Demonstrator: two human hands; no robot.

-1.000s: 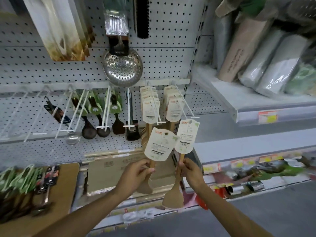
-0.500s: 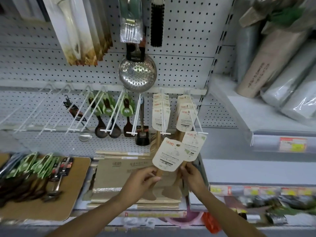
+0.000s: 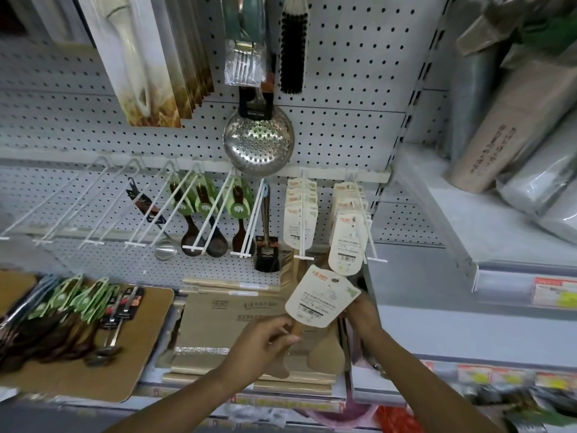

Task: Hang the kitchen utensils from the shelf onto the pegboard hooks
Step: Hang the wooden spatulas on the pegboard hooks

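Note:
My left hand (image 3: 262, 342) grips the handle of a wooden spatula, whose cream card tag (image 3: 318, 298) tilts up to the right. My right hand (image 3: 362, 310), partly hidden behind that tag, holds a second wooden spatula (image 3: 327, 351). Its card (image 3: 346, 245) sits at the front of the stack of tagged spatulas by the right white hook (image 3: 371, 245); I cannot tell whether the card is threaded onto the hook. Another hook (image 3: 301, 232) just left carries a similar stack. Both hands are low in front of the pegboard (image 3: 343, 135).
Several bare white hooks (image 3: 46, 214) jut out at the left, then hooks with dark ladles (image 3: 218, 242). A steel skimmer (image 3: 259, 142) hangs above. Green-tagged utensils (image 3: 78, 307) lie on a brown board (image 3: 150, 354) on the shelf, lower left. Wrapped rolls (image 3: 499, 135) fill the right shelf.
Both hands have come closer to the pegboard with their spatulas. The right hand's card has risen to the stack at the right hook, while the left spatula stays lower.

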